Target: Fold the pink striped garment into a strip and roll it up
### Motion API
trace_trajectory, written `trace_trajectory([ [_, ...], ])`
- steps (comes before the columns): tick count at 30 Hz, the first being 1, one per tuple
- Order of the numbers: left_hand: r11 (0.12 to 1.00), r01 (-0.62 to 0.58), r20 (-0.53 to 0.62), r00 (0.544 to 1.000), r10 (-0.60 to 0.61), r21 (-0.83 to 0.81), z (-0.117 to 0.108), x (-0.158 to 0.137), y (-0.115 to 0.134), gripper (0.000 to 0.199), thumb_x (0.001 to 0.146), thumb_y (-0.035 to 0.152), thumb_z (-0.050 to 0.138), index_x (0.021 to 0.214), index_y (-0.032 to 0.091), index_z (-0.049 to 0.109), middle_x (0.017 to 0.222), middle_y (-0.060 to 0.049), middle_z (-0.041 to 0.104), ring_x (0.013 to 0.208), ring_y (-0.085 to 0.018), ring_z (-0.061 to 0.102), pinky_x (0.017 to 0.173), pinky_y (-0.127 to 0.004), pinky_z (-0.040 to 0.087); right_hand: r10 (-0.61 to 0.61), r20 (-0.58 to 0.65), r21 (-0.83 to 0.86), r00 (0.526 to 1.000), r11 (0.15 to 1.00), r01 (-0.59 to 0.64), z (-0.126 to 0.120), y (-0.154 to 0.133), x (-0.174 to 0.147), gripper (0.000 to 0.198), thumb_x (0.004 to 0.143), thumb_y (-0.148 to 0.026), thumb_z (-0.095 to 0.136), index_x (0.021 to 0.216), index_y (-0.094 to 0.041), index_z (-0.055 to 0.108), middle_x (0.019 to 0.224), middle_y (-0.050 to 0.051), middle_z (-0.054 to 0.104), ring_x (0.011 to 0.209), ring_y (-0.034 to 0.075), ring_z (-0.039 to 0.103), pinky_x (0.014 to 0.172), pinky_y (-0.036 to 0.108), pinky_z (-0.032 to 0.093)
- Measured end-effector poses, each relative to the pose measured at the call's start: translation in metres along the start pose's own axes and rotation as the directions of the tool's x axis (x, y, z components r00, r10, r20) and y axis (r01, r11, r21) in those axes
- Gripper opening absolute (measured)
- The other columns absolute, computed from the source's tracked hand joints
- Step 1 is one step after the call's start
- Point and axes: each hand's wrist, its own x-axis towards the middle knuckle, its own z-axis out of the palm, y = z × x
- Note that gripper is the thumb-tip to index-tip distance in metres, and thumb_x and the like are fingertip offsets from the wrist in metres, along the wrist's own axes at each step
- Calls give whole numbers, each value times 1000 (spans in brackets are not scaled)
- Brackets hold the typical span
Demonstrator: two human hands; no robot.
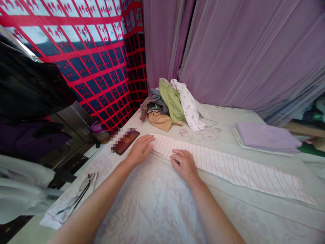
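Both forearms cut off at bottom edge. Pixel block hides part of the dark red phone case (129, 141); garments in the clothes pile (174, 105) overlap, so exact count can't be made. Layers in the pink-and-white striped cloth (236, 166) hard to make out; right hand's fingertips partly hidden by bent fingers. Contents of purple-lidded jar (98, 128) unclear.

Striped cloth lies in a long strip on the floral bedsheet (224, 117), left end under the fingers of the left hand (140, 149), rest running off to the right past the right hand (185, 165). Left hand is open, fingers extended, laid on the cloth's end. Right hand is on the near edge, fingers bent; can't tell if it pinches fabric.

Counts: two hands, one striped strip, one phone case just beside left hand, one pair of eyeglasses (82, 193) near left forearm, one jar, one pile beyond the strip, at least four garments, one folded lavender cloth (266, 137) at right, on white fabric.
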Motion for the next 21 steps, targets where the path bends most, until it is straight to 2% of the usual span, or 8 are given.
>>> trace_trajectory([
  [2, 991, -109, 203, 975, 92, 72, 13, 1, 20, 46, 96, 41, 38, 136, 22, 49, 144, -7, 48, 138, -23, 34, 115, -46, 24, -3, -1, -1, 1000, 1000, 3, 0, 0, 0, 13, 83, -18, 59, 80, -25, 70, 104, 5, 70, 96, 22, 62, 91, 43, 41],
  [4, 979, -120, 334, 941, 59, 167, 25, 0, 27, 53, 96, 48, 34, 142, 22, 41, 151, -8, 38, 142, -25, 26, 116, -48, 17, -2, 3, 2, 1000, 1000, 2, -1, 0, 0, 13, 83, -18, 59, 81, -24, 71, 104, 6, 70, 96, 22, 62, 91, 43, 42],
  [6, 962, -105, 388, 922, 0, 251, 31, -3, 24, 56, 97, 51, 30, 146, 25, 36, 154, -8, 32, 144, -27, 22, 117, -51, 12, -1, 11, 4, 1000, 1000, 1, -1, 1, 0, 14, 83, -18, 59, 82, -25, 71, 104, 6, 70, 97, 22, 62, 92, 43, 42],
  [10, 952, -96, 425, 904, -39, 292, 32, -6, 10, 56, 97, 51, 29, 148, 29, 30, 157, -7, 26, 145, -27, 18, 116, -53, 9, 41, 57, 9, 998, 999, -41, -3, -2, -1, 16, 84, -18, 56, 86, -25, 71, 108, 6, 70, 104, 21, 61, 100, 47, 39],
  [15, 963, -60, 438, 897, -64, 263, 30, 2, 8, 53, 96, 50, 32, 145, 29, 37, 154, -10, 32, 143, -31, 25, 112, -59, 15, 81, 194, -42, 978, 996, -74, -15, -16, -9, 25, 86, -22, 56, 109, -25, 67, 129, 8, 61, 127, 24, 48, 109, 53, 28],
  [18, 962, -31, 372, 925, -75, 271, 29, 11, 15, 47, 95, 48, 35, 133, 26, 55, 151, -11, 37, 140, -34, 29, 110, -61, 20, 69, 219, -80, 973, 995, -52, -34, -16, -20, 34, 88, -27, 55, 122, -24, 61, 137, 10, 54, 131, 25, 44, 109, 50, 31],
  [21, 962, -72, 269, 963, -2, 265, 37, 22, 37, 44, 96, 43, 35, 119, 20, 65, 150, -12, 38, 140, -32, 30, 112, -56, 22, 122, 141, -157, 983, 983, -99, -59, -3, -34, 39, 91, -25, 49, 129, -23, 57, 139, 11, 52, 131, 24, 43, 110, 49, 31],
])
